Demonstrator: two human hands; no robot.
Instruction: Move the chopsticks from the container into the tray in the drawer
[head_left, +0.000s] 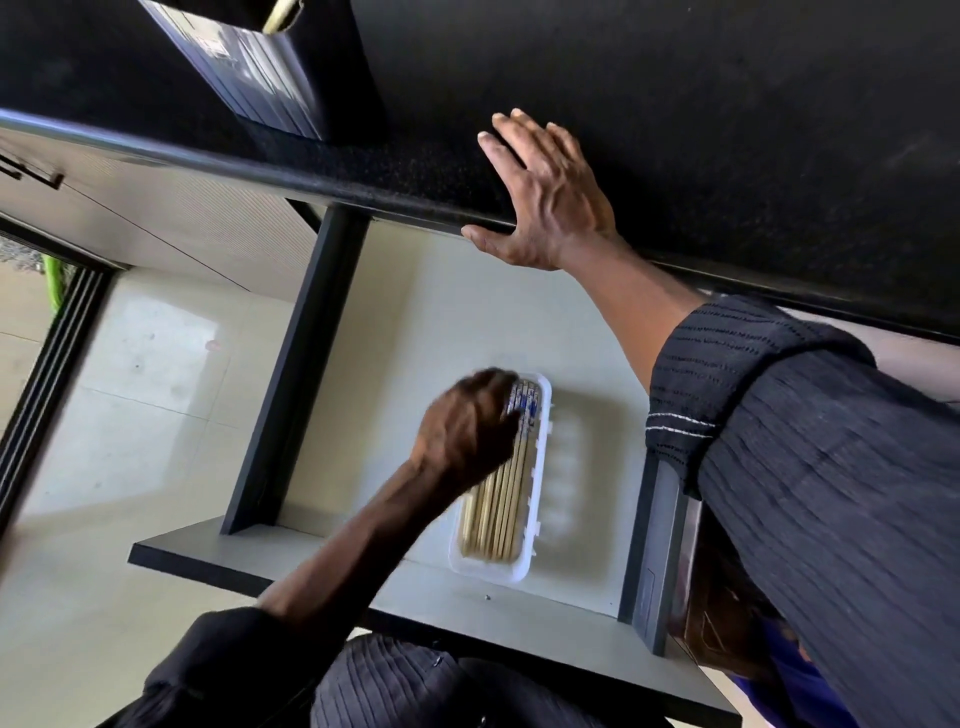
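Hands — left (470, 423) blurred over chopsticks (501, 499); grip unclear

Nothing legible: the dark container's (249, 67) label is too blurred.

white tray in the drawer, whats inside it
A bundle of chopsticks lies lengthwise in the white tray. The left hand covers part of their patterned ends, so the count is unclear.
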